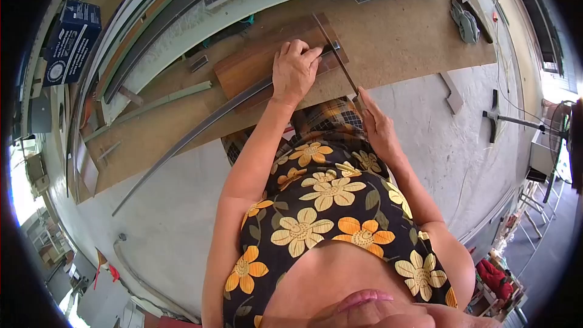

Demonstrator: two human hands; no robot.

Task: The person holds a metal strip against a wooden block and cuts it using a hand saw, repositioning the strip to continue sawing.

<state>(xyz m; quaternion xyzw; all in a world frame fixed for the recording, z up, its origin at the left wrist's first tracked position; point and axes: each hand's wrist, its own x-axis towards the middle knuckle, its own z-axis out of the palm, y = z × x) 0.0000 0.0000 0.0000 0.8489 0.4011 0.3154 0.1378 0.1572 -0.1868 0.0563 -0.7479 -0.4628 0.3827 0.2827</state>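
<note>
My left hand (296, 71) is closed on a long dark grey strip (200, 126), pressing it down on a brown wood-grain board (243, 73). The strip's long tail runs off the workbench's near edge to the lower left. In my right hand (379, 126) is one end of a thin, straight saw-like blade (337, 59); its exact kind is too small to tell. The blade lies across the strip close to the strip's far end, just right of my left fingers. My right fingers partly hide the blade's near end.
Long strips and panels (176, 27) are stacked along the back of the workbench (401, 36). A grey glove-like item (465, 23) lies at its right end. A blue box (73, 42) stands at left, and a fan (562, 136) at far right.
</note>
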